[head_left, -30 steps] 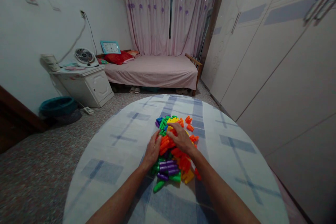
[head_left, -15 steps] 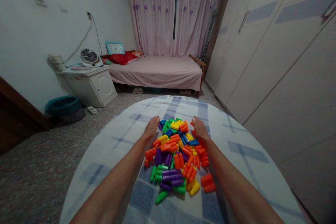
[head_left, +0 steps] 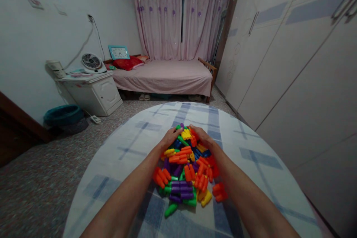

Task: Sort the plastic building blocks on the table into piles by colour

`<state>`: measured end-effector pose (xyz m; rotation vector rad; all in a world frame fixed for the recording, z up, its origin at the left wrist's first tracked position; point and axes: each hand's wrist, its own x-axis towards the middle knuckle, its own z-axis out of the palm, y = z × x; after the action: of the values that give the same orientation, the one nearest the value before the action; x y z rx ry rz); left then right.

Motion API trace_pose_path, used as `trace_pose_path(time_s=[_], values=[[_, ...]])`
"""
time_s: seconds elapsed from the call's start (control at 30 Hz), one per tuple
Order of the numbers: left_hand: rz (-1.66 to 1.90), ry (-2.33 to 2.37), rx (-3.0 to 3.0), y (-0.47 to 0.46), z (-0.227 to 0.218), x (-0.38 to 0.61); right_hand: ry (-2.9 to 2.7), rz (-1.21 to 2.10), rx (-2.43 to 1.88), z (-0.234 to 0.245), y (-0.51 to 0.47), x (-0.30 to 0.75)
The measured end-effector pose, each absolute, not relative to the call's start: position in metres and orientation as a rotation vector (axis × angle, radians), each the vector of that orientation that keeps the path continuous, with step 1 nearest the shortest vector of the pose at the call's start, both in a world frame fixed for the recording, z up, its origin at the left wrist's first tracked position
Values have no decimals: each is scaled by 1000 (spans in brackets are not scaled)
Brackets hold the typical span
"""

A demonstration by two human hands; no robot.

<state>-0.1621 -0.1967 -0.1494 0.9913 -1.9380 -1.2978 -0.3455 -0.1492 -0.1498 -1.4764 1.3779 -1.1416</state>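
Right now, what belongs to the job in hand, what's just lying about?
In use:
multicoloured glossy plastic pieces, far end between left hand and right hand
blue-checked white tablecloth beneath

Lying about:
round teal bin
white plastic fan
red fabric cushion
blue-framed rectangular clock

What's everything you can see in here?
Tablecloth: one, white and blue, foreground
Plastic toy pieces: many, mixed colours, heaped on tablecloth
Curtains: two, pink, far end
Bed: one, pink cover, below curtains
Pillow: one, red, on bed
Clock: one, blue frame, behind pillow
Wardrobe: one, white, right
Cabinet: one, white, left
Table fan: one, white, on cabinet
Bin: one, teal, near cabinet
Power strip: one, white, near bin
Slippers: two, pale, under bed
Left hand: one, bare, pieces' far left
Right hand: one, bare, pieces' far right
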Motion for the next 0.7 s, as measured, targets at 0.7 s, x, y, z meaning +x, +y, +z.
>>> trace_pose_path(time_s=[0.7], values=[[-694, -1924, 588, -41, -146, -68, 1589, -1483, -1819, -155, 52, -318]])
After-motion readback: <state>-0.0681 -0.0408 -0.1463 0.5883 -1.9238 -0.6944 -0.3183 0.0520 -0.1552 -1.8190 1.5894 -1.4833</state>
